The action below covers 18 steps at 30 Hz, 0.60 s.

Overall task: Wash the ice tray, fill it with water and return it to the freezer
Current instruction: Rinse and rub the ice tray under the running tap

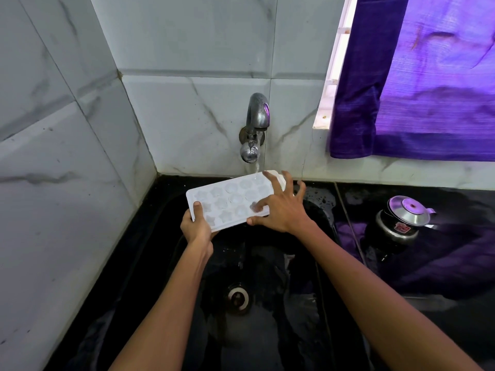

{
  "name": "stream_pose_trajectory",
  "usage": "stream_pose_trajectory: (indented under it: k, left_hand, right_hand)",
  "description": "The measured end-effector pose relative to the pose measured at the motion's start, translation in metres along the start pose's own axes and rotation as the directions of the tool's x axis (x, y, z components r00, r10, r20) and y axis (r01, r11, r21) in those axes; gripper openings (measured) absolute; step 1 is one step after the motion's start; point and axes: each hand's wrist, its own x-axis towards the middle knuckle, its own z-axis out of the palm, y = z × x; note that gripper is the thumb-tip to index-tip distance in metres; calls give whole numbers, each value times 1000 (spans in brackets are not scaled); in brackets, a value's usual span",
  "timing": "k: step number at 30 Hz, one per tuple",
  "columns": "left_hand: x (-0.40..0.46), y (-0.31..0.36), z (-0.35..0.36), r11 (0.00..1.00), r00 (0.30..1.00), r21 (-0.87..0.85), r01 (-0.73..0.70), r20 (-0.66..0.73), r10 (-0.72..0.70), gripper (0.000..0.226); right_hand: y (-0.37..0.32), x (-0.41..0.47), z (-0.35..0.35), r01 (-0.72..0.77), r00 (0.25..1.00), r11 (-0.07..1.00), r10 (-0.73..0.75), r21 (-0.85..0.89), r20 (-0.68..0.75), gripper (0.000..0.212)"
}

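- Glossy grey-white marble-look wall tiles [67, 124] with dark veins fill the upper and left parts of the frame, meeting in a corner with stained grout.
- A black sink [267, 330] takes up the lower centre; its basin is dark, wet and hard to read, with a round metal drain [237, 298] at the bottom.
- A purple woven curtain [428, 76] hangs at the upper right, cut off by the frame edge, covering most of a white window frame [333, 76].
- The black polished worktop [455, 311] at right reflects the purple cloth.
- The white plastic ice tray [227, 202], rectangular with star and round moulded cells, is held tilted over the sink at centre frame, its far corner under the water stream.
- The right hand [281, 207] rests on the tray's right end, fingers spread, one fingertip pressing into a cell.
- The left hand [197, 226] has its grip clamped on the tray's near left corner, thumb on top.
- A dull, spotted metal tap [255, 124] sticks out from the wall, running a thin stream.
- A dark pot with a shiny steel lid [401, 218] stands at right; its red label is too small to read.
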Motion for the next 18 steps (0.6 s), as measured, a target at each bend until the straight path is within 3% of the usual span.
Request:
stream_pose_trajectory:
  k: [3, 7, 13, 18]
  left_hand:
    - [-2, 1, 1, 1000, 1000, 21, 2, 31, -3, 24]
    - [-6, -1, 3, 999, 998, 50, 20, 66, -23, 28]
    - [-10, -7, 5, 993, 990, 100, 66, 118, -78, 28]
    - [-15, -12, 6, 987, 982, 141, 76, 164, -98, 26]
  right_hand:
    - [2, -6, 1, 32, 999, 999, -32, -6, 4, 41]
    - [8, -11, -7, -73, 994, 992, 81, 103, -74, 41]
    - [21, -8, -14, -128, 989, 964, 107, 231, 103, 51]
    - [15, 4, -9, -109, 993, 950, 88, 292, 83, 46]
